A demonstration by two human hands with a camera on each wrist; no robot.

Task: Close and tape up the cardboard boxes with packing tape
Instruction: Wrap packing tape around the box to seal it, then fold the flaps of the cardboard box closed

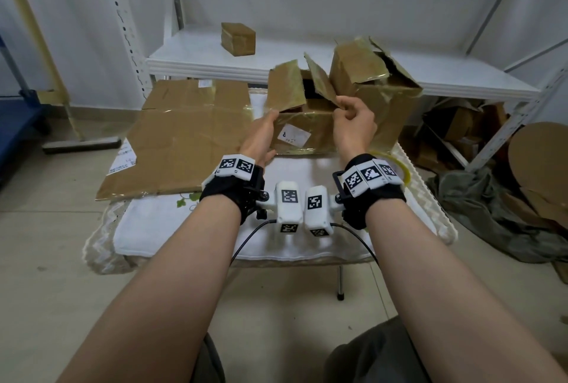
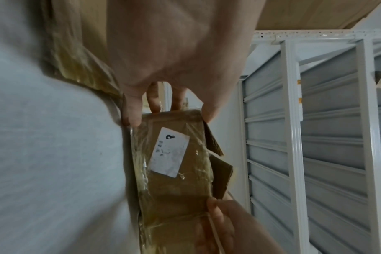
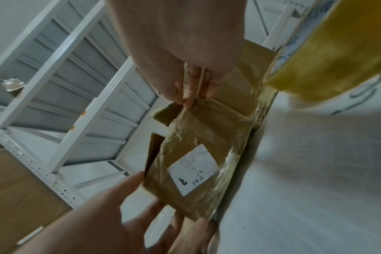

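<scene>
Boxes: three; labelled box (image 1: 302, 130) on table (image 1: 307, 244), flaps up; torn one (image 1: 378, 87) beside; small one (image 1: 238, 38) on shelf (image 1: 461, 75).
Left hand (image 1: 261, 136): fingers straight against box's left side.
Right hand (image 1: 353, 124): pinches right flap (image 1: 321, 81).
Tape (image 1: 396, 167): one roll, near right wrist.

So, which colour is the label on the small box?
White label with dark print; left wrist view shows it best.

**Around the white shelf rack**

A white metal shelf rack (image 1: 338, 66) stood behind the bench (image 1: 276, 241), which wore a white cloth with a leaf print. To the rack's right, on the floor, lay a grey-green cloth heap (image 1: 479, 213). Left of the rack, a leaning pole ended in a flat base (image 1: 81, 144) on the tiled floor (image 1: 46, 229).
</scene>
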